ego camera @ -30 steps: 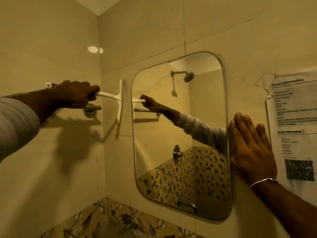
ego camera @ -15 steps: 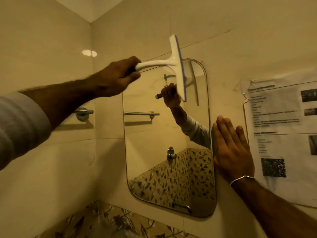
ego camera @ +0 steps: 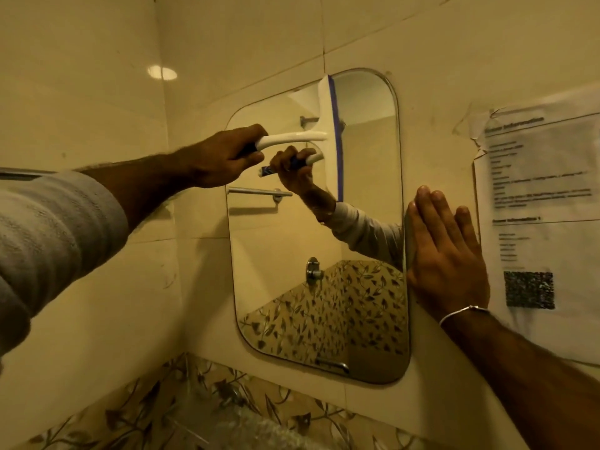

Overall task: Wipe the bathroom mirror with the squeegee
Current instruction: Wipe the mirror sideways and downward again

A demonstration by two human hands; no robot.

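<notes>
Squeegee (ego camera: pixel 326 138): white body with a blue rubber edge, blade held upright against the upper middle of the mirror (ego camera: pixel 367 177), its top end at the mirror's upper rim. The handle runs out to the left, away from the glass.

Left hand (ego camera: pixel 224 157): fingers and thumb curled round the squeegee handle in a full grasp, arm extended from a grey sleeve (ego camera: pixel 48 228).

Right hand (ego camera: pixel 446 254): flat, fingers straight and together, palm pressed on the tiled wall (ego camera: pixel 259 43) at the mirror's right edge; it holds nothing. A thin bracelet (ego camera: pixel 462 311) circles the wrist.

Mirror: rounded rectangle fixed to the wall beside the room corner (its glass reflects the gripping hand, a towel bar, a tap fitting and leaf-patterned tiles).

Printed paper sheet (ego camera: pixel 539 196): stuck to the wall just right of the right hand, text blurred, with a dark square code (ego camera: pixel 529 290) low on it.
</notes>
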